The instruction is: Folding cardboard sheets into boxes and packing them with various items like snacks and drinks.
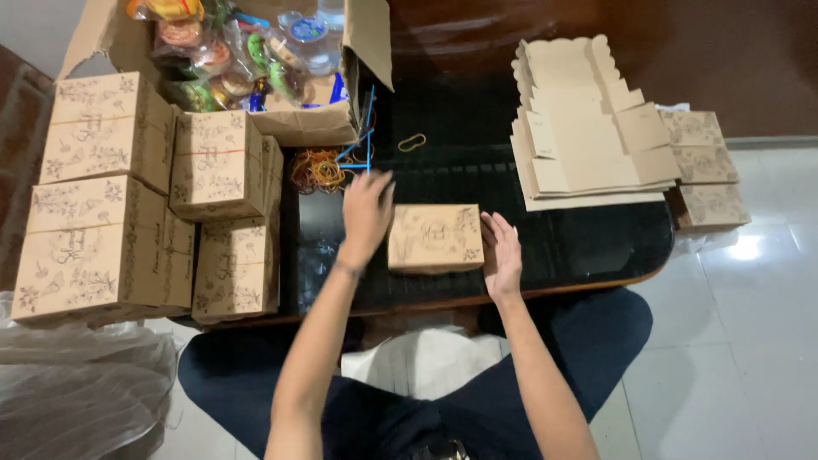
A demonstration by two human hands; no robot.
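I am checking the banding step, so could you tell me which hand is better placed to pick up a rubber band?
Probably the left hand: it reaches toward the rubber band pile, while the right hand rests against the kraft box.

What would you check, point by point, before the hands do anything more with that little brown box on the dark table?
1. Small kraft box closed and lying flat on the black table: ok.
2. Right hand steadying the box's right side: ok, it touches the edge.
3. Left hand holding a rubber band: cannot tell; it lies by the box's left corner, reaching toward the pile of rubber bands.
4. Bands within reach: ok; the pile is just beyond the left hand, and one loose band lies farther back.
5. Room on the stack of finished boxes at the left: cannot tell.
6. Flat unfolded blanks clear of the hands: ok.
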